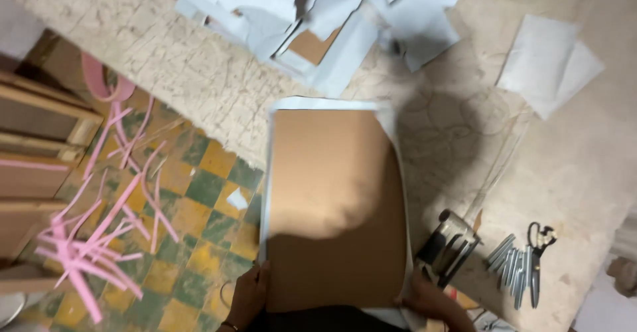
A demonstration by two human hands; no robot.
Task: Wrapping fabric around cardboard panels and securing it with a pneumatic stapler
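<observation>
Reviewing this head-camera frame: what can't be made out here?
- Left hand and right hand: wrists cut off by the bottom edge; fingers partly hidden by the brown board.
- Board's near edge: lost in dark shadow.
- Metal tool: blurred, kind unclear.
- Metal strips beside the scissors: too small to count.
- Grey paper pile: cut off by the top edge.

Brown board (335,199), pink strips (99,239), seemingly green-yellow checkered floor (199,199).

Dim, soft and slightly blurred; a shadow (the person's own) darkens the board (335,206).
</observation>
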